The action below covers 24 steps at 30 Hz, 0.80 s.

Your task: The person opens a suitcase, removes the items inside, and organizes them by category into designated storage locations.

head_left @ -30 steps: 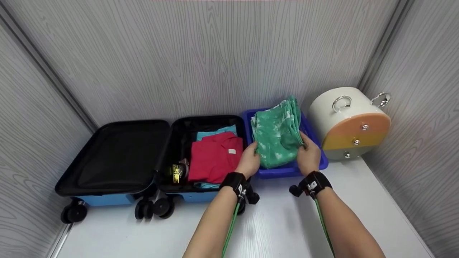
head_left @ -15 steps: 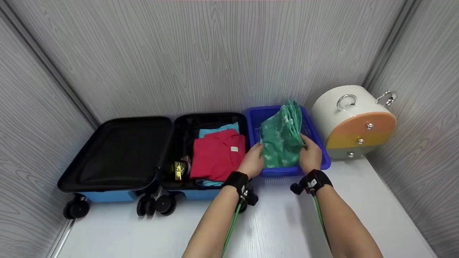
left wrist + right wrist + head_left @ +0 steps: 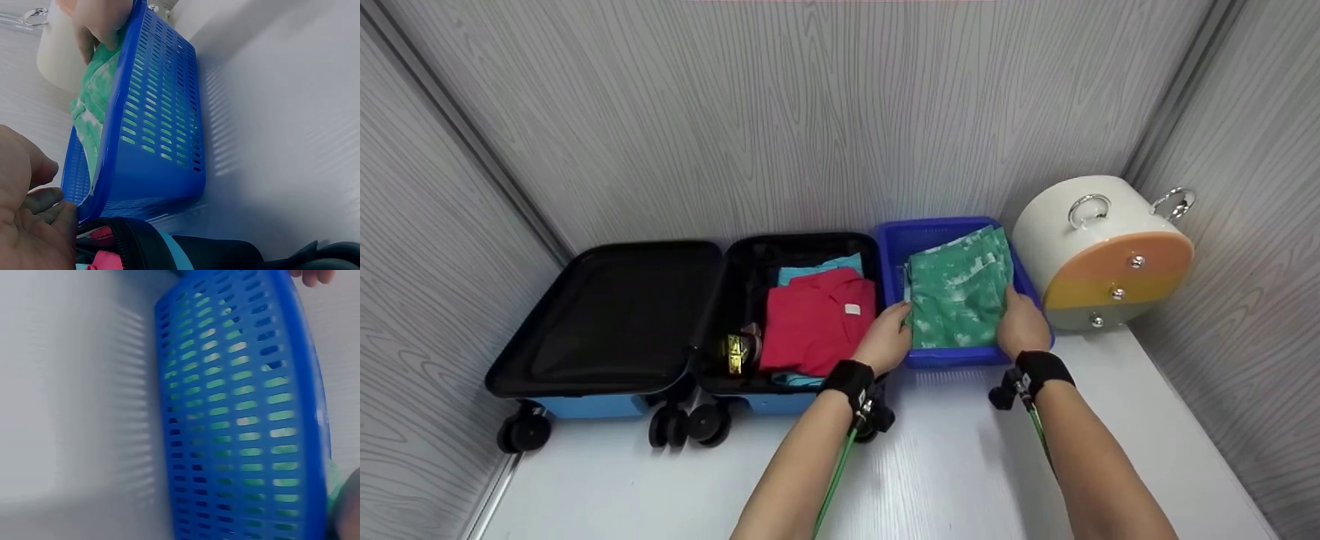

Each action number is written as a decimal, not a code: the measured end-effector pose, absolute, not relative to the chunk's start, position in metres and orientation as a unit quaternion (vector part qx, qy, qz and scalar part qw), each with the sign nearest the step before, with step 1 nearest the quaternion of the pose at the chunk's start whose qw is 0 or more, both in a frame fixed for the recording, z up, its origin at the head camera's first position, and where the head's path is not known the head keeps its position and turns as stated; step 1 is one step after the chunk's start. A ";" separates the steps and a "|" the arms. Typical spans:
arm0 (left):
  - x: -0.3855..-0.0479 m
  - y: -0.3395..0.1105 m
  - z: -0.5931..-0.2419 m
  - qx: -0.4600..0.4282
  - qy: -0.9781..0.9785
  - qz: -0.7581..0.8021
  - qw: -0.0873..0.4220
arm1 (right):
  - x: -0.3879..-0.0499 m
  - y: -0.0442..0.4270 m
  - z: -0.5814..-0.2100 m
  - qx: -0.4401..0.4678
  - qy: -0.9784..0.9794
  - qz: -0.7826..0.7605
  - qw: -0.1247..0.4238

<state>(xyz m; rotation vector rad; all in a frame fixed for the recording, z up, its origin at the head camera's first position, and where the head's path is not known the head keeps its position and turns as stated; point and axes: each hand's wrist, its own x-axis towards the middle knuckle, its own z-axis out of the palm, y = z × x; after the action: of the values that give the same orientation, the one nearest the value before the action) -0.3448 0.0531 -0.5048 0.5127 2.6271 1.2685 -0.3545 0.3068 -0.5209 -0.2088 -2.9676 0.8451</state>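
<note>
A folded green-and-white mottled garment (image 3: 960,292) lies almost flat in the blue plastic basket (image 3: 956,360). My right hand (image 3: 1024,326) holds the garment's right edge; in the left wrist view, that hand (image 3: 104,22) has its fingertips down on the cloth. Beside the garment's left edge, my left hand (image 3: 885,341) reaches over the basket's left rim. The left wrist view shows this hand (image 3: 28,208) with bent fingers near the rim and the thumb apart from them, nothing visible between. The basket's slotted wall (image 3: 225,410) hides most of the cloth in the right wrist view.
Left of the basket lies an open suitcase (image 3: 615,322), with a folded red shirt (image 3: 817,322), blue cloth (image 3: 825,268) and a small yellow-marked item (image 3: 737,354) in its right half. A white pot-shaped container with a striped front (image 3: 1117,281) stands right. A wall (image 3: 840,112) rises behind.
The garment has come down into the basket and spread flatter, its raised right side lowered. My right hand has shifted right along with that edge; my left hand has moved slightly right.
</note>
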 end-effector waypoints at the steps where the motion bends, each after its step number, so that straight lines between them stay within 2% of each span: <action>1: -0.344 0.053 -0.505 0.175 0.883 0.426 0.090 | -0.355 0.307 -0.520 -0.063 -0.959 0.278 0.012; 5: -0.341 0.052 -0.505 0.181 0.882 0.426 0.091 | -0.354 0.309 -0.519 -0.044 -0.960 0.276 -0.029; 7: -0.340 0.053 -0.505 0.181 0.880 0.430 0.093 | -0.353 0.307 -0.520 -0.035 -0.968 0.247 -0.026; 17: -0.342 0.035 -0.501 0.169 0.873 0.449 0.085 | -0.349 0.298 -0.515 -0.025 -0.982 0.174 0.066; 24: -0.350 -0.004 -0.497 0.133 0.878 0.454 0.067 | -0.354 0.279 -0.509 0.007 -0.962 0.249 0.114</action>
<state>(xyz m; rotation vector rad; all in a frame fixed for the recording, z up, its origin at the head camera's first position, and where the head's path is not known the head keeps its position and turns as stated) -0.3499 -0.0038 -0.4966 0.4016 2.6464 1.3693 -0.3539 0.2785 -0.5093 0.0214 -2.8197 0.7315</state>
